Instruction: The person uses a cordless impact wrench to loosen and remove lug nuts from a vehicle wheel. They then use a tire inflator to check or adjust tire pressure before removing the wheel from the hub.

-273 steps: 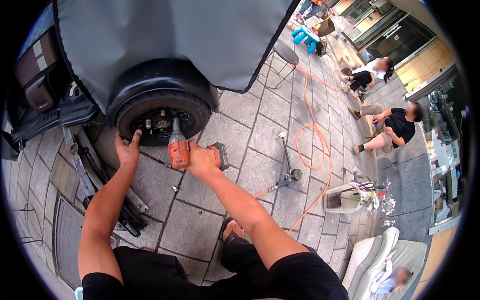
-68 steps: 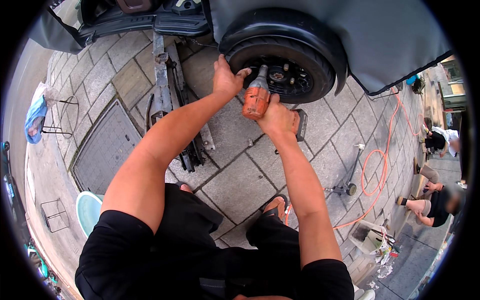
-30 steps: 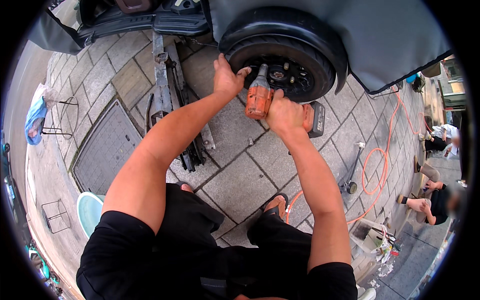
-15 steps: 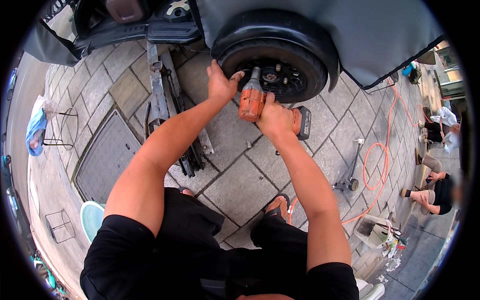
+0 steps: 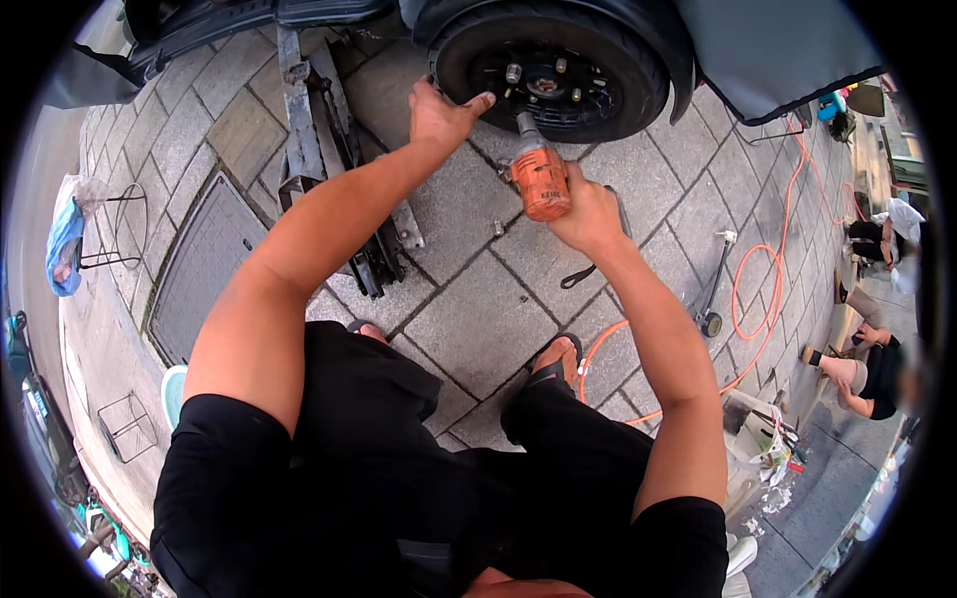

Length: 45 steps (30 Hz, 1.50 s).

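So the round black rubber-tyred wheel was on, metal fasteners showing, tightness unclear. Left hand sat half-open, thumb spread, at its left edge; right hand gripped an orange-and-grey impact wrench below it.

Soft, diffuse daylight, paving evenly lit, wheel darkly shaded, fisheye-bent edges, black rounded corners.

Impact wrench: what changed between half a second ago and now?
The impact wrench has moved down from in front of the upper-left fastener, now exposed; its nose sits lower at the wheel, contact unclear. Unchanged: right hand gripping the wrench, left hand at the wheel's left side, metal beams in place.
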{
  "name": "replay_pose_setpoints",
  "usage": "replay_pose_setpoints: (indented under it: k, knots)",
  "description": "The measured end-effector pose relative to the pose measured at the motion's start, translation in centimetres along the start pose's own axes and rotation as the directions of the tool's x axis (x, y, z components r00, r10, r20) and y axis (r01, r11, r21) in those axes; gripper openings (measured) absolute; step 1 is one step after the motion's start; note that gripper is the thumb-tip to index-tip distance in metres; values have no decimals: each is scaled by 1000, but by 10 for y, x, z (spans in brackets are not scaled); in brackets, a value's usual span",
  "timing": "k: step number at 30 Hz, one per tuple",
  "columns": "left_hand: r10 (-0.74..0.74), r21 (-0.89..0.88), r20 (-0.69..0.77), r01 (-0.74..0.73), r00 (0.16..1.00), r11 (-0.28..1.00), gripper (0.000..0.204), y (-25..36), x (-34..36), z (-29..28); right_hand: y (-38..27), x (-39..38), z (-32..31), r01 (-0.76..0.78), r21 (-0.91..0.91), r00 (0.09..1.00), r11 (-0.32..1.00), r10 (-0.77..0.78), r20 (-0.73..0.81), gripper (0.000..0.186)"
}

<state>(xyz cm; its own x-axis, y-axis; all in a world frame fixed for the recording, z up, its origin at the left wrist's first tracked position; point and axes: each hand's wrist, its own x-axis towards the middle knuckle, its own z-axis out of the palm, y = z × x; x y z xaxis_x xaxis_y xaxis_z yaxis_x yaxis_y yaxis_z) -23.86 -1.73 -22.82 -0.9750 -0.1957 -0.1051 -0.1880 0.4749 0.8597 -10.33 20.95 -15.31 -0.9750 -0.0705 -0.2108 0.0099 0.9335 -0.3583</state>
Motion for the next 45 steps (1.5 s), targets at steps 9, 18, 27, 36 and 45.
replay_pose_setpoints:
  k: [9, 18, 27, 36, 45]
  knots:
    - [-233, 262, 619, 83, 750, 962, 37, -32, -37, 10, 88, -79, -39, -46, -158, 886, 986, 114, 450, 35]
    - [236, 295, 738, -617, 632, 730, 45, -53, -61, 27, 97, -115, 27, -132, -102, 738, 986, 167, 654, 38]
    - [80, 107, 984, -882, 161, 459, 42, -41, -84, 56, 92, -123, 23, -197, -21, 737, 980, 162, 656, 40]
    - [-111, 110, 942, 20, 317, 994, 17, -59, -99, 64, 126, -138, 72, -3, 39, 778, 999, -22, 627, 29]
    - [-95, 5, 921, 232, 377, 973, 24, -45, -129, 65, 83, -157, 68, 37, 77, 765, 996, -77, 639, 31]
